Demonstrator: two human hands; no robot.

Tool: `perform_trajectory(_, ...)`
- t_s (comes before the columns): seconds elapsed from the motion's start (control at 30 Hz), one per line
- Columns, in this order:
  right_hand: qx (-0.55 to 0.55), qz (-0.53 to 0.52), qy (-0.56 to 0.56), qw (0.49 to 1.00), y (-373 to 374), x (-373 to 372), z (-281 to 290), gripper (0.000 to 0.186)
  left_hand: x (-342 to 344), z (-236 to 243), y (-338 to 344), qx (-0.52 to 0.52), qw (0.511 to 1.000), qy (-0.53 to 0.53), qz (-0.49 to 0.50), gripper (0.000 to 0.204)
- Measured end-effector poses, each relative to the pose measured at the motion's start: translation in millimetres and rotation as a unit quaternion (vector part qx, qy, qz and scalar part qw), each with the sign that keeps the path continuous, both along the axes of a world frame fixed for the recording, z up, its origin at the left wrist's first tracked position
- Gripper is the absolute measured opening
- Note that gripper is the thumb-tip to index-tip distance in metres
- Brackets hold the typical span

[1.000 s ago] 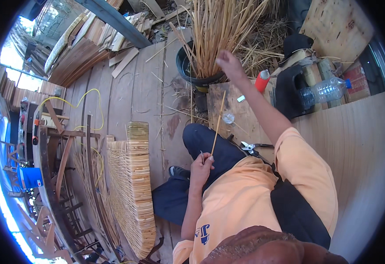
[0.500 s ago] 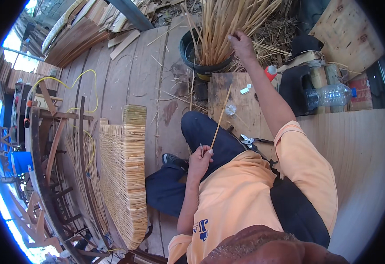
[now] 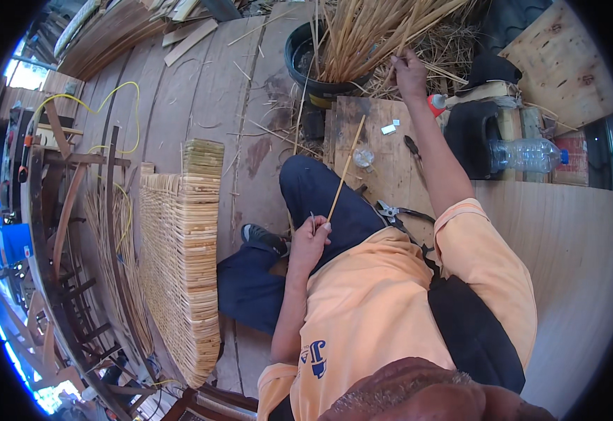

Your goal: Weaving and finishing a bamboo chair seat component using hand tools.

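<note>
My left hand [image 3: 312, 238], resting by my bent leg, is closed on a thin tan strip [image 3: 346, 165] that points up and away; a short, thin dark piece also pokes from the grip. My right arm reaches out, and my right hand [image 3: 408, 74], fingers curled, is among the reed ends [image 3: 359, 49] leaning out of a dark round bucket [image 3: 296, 45]; what it grips is hard to make out. Pliers [image 3: 394, 210] lie right of my leg. A woven cane panel [image 3: 179, 266] stands at my left.
A board [image 3: 380, 165] bears small pale blocks and a clear lidded cup. At right are a red bottle [image 3: 436, 104], a clear plastic bottle [image 3: 527, 156] and plywood [image 3: 552, 67]. Wooden frames [image 3: 68, 252], a yellow cord and a blue bucket [image 3: 13, 242] crowd the left.
My right hand has moved right and up along the reeds, away from the bucket's middle. My left hand still holds the strip. The view has shifted, so the floor and objects appear higher.
</note>
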State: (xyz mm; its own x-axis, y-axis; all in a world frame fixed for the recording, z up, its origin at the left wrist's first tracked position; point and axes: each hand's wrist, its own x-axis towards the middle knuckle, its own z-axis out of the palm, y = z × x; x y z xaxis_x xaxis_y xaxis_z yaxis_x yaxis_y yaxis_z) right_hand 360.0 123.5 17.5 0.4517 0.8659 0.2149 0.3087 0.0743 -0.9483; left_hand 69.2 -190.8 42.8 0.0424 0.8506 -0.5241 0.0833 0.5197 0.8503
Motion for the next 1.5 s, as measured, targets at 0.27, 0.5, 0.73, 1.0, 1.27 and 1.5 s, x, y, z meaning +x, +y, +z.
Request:
perform_trajectory(0.27,0.022,0.197,0.436,0.878,-15,-4,7,0.035,1,4,2,0.0,1.0,0.016,-0.013,0.014)
perform_trajectory(0.5,-0.027,0.093,0.258,0.961,17,-21,-21,0.033,4,3,-3,-0.022,1.0,0.014,0.008,0.011)
perform_trajectory(0.73,0.028,0.038,0.127,0.991,38,-33,-33,0.026,9,13,-2,-0.051,0.997,0.049,-0.016,0.014)
perform_trajectory(1.0,0.043,-0.008,-0.015,0.999,47,-24,-32,0.019,13,15,0,-0.047,0.996,0.069,-0.021,0.012)
perform_trajectory(1.27,0.185,0.097,0.064,0.976,8,11,10,0.019,8,21,6,-0.054,0.996,0.075,0.005,0.014)
perform_trajectory(1.5,0.065,0.151,0.246,0.955,-20,30,49,0.015,-13,28,19,-0.017,0.997,0.07,0.034,0.014)
